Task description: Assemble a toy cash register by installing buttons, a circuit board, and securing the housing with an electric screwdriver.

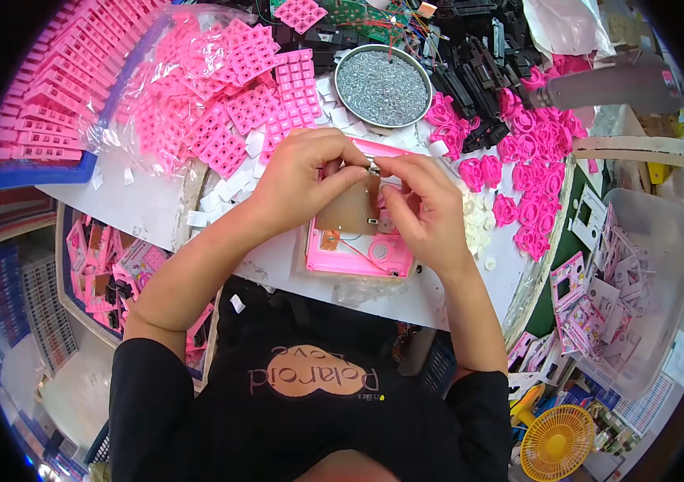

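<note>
A pink plastic casing (334, 261) lies face down in front of me, with a round grille and thin wires at its near end. Over it sits a brown circuit board (350, 210), slightly askew. My left hand (310, 173) is closed at the board's far left edge, thumb and bent fingers pressed together. My right hand (425, 205) is closed at its far right edge, index fingertip close to the left fingertips. Any small part between the fingertips is hidden.
Beyond my hands stands a round metal bowl of small screws (382, 84). Pink keypads (234, 120) and white pieces lie left, pink rings (531, 201) and black plastic parts (474, 76) right. A clear bin (647, 297) and yellow fan (557, 443) stand at the right.
</note>
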`<state>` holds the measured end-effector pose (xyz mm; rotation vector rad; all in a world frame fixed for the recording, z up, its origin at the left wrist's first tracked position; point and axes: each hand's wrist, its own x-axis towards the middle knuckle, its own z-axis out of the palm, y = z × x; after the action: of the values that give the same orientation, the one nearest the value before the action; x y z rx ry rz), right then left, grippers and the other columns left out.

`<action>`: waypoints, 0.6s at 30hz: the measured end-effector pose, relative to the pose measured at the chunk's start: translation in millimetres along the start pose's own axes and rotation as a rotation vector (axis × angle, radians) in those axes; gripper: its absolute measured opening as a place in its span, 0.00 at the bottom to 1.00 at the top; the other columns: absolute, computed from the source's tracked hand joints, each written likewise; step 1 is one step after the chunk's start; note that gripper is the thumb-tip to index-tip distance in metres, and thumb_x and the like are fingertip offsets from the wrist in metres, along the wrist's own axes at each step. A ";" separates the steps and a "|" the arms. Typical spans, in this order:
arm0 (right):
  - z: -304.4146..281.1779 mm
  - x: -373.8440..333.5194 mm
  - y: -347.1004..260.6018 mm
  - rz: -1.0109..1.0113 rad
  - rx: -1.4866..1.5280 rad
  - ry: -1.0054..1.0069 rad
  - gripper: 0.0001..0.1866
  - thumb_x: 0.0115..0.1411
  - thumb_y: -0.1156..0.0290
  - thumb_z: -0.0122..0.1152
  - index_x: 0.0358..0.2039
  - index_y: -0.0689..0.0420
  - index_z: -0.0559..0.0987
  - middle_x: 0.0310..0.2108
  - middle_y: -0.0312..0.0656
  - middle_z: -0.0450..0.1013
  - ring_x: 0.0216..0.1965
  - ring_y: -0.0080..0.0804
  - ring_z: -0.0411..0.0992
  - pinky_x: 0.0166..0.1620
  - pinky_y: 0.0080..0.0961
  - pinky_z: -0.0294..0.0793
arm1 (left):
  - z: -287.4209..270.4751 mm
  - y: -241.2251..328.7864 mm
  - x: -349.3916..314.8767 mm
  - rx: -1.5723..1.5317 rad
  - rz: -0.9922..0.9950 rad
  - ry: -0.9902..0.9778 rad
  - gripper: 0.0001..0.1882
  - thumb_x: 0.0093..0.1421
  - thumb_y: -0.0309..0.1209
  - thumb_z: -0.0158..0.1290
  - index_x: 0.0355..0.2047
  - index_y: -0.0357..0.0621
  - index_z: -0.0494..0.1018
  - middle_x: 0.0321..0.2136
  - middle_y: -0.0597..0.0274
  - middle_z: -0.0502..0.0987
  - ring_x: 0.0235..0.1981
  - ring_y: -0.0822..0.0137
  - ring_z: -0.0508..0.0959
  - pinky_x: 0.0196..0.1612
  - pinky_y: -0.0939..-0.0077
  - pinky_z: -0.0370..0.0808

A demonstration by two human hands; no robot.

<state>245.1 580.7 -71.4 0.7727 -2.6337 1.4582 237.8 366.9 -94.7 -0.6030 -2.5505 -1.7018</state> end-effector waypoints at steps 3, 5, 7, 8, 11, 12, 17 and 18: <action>-3.3 4.6 3.1 -0.105 -0.178 -0.043 0.19 0.51 0.79 0.62 0.46 0.57 0.81 0.40 0.42 0.75 0.42 0.42 0.72 0.43 0.32 0.74 | -0.2 -0.1 -2.5 0.077 0.134 0.018 0.07 0.54 0.23 0.62 0.34 0.41 0.80 0.30 0.61 0.80 0.29 0.68 0.77 0.38 0.72 0.69; -8.2 12.5 3.4 -0.163 -0.309 -0.096 0.20 0.49 0.79 0.61 0.45 0.55 0.81 0.41 0.42 0.74 0.43 0.42 0.71 0.43 0.34 0.74 | 0.7 0.5 -6.7 0.074 0.182 0.044 0.07 0.54 0.23 0.63 0.34 0.42 0.81 0.30 0.62 0.81 0.29 0.68 0.78 0.40 0.72 0.68; -18.8 23.9 26.1 -0.186 -0.425 0.065 0.20 0.48 0.79 0.61 0.45 0.55 0.81 0.41 0.42 0.74 0.43 0.44 0.70 0.45 0.37 0.73 | -3.4 1.7 -11.7 0.092 0.116 0.068 0.07 0.54 0.23 0.63 0.34 0.43 0.81 0.30 0.62 0.82 0.29 0.69 0.78 0.40 0.73 0.67; -25.5 31.9 42.2 -0.185 -0.527 0.175 0.20 0.49 0.78 0.61 0.45 0.55 0.81 0.41 0.42 0.74 0.43 0.45 0.69 0.45 0.37 0.72 | -4.3 2.6 -13.2 0.100 0.082 0.079 0.07 0.54 0.24 0.63 0.34 0.43 0.81 0.30 0.62 0.82 0.29 0.69 0.78 0.41 0.73 0.67; -50.3 55.4 91.6 -0.064 -0.817 0.323 0.18 0.53 0.72 0.63 0.47 0.55 0.81 0.39 0.45 0.76 0.42 0.47 0.72 0.45 0.39 0.73 | 0.4 2.7 -11.2 0.154 0.138 0.126 0.07 0.54 0.24 0.63 0.34 0.44 0.82 0.29 0.63 0.83 0.27 0.70 0.77 0.40 0.72 0.66; -52.7 62.3 103.5 0.032 -0.860 0.294 0.18 0.54 0.71 0.64 0.46 0.56 0.81 0.38 0.45 0.76 0.40 0.47 0.73 0.44 0.39 0.74 | -0.6 3.6 -12.5 0.166 0.122 0.122 0.07 0.54 0.24 0.63 0.34 0.44 0.82 0.29 0.63 0.83 0.27 0.70 0.77 0.41 0.72 0.66; -63.8 70.2 131.3 0.105 -0.654 0.316 0.19 0.56 0.66 0.69 0.47 0.59 0.81 0.36 0.43 0.79 0.39 0.37 0.77 0.43 0.32 0.76 | -2.9 3.6 -16.1 0.184 0.118 0.137 0.07 0.53 0.23 0.64 0.33 0.46 0.81 0.28 0.65 0.83 0.25 0.70 0.76 0.40 0.71 0.64; -68.4 65.8 135.6 0.143 -0.410 0.411 0.18 0.57 0.68 0.69 0.47 0.60 0.81 0.36 0.41 0.79 0.40 0.33 0.77 0.43 0.30 0.76 | -3.2 2.4 -17.1 0.203 0.136 0.148 0.07 0.53 0.23 0.64 0.33 0.46 0.81 0.28 0.65 0.82 0.25 0.70 0.76 0.40 0.71 0.64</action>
<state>114.2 668.1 -122.5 0.2219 -2.5612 0.9165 253.8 359.6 -95.0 -0.5984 -2.4748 -1.3696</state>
